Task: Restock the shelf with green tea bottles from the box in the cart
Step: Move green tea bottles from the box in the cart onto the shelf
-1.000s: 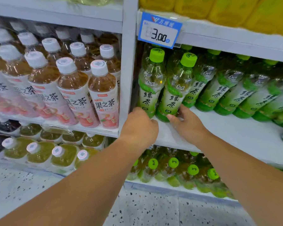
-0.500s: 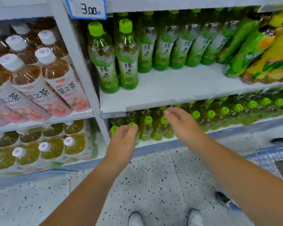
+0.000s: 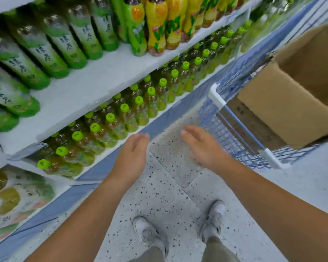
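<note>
Two pale shoes point(image 3: 146, 231) stood at the bottom centre of the frame on a speckled floor point(image 3: 170, 186). Above them, both bare forearms reached up toward mid-frame. The left hand point(image 3: 133, 154) hung with its fingers point(image 3: 140, 138) straight and close together, grasping nothing; in the picture their tips lay just short of the bottom shelf's blue edge. The right hand point(image 3: 199, 144) hung beside it, a little apart, its fingers point(image 3: 189, 132) likewise released and relaxed, holding nothing. Just right of that hand stood the blue wire cart point(image 3: 222, 129), near the fingers but not touching them. A brown cardboard box point(image 3: 284, 103) sat in the cart at the right edge with its flaps open; its inside could not be made out. Further off, left of centre, rows of green-capped bottles point(image 3: 121, 118) filled the bottom shelf. Above that, the white shelf point(image 3: 95, 80) carried the green tea bottles point(image 3: 45, 52) at the upper left, well apart from both sets of fingers, with bare shelf in front of them. Yellow-labelled bottles point(image 3: 159, 25) stood beside them at top centre.
</note>
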Action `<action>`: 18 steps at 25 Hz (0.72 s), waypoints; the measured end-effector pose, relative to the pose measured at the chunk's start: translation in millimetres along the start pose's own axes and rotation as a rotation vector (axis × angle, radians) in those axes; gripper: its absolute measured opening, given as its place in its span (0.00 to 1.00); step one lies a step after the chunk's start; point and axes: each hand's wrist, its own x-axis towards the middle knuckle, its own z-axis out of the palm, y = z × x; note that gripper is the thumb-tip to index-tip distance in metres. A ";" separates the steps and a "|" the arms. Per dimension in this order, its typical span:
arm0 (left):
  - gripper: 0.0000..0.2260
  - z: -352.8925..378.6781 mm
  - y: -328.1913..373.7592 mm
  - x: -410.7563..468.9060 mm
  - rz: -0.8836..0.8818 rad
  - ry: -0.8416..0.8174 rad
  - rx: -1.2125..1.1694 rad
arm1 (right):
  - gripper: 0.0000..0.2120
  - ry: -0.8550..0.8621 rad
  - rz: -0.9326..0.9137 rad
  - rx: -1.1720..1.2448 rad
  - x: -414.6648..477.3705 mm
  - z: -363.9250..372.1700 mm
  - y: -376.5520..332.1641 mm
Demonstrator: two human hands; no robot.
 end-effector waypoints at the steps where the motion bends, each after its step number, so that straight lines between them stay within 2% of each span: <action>1: 0.20 19.4 19.7 -3.3 0.031 -0.022 -0.002 | 0.24 0.047 -0.003 0.007 -5.1 -24.3 4.9; 4: 0.19 88.5 77.7 -13.8 0.109 -0.079 0.027 | 0.23 0.188 -0.018 -0.006 -25.0 -104.5 17.4; 9: 0.19 195.8 159.2 -39.8 0.170 -0.199 0.013 | 0.22 0.329 -0.035 0.097 -52.1 -232.2 35.2; 14: 0.19 283.3 203.8 -60.6 0.144 -0.230 -0.025 | 0.21 0.324 -0.023 0.092 -54.4 -340.5 46.2; 18: 0.20 332.7 226.4 -64.7 0.088 -0.270 -0.072 | 0.22 0.289 -0.016 0.025 -37.4 -394.7 60.3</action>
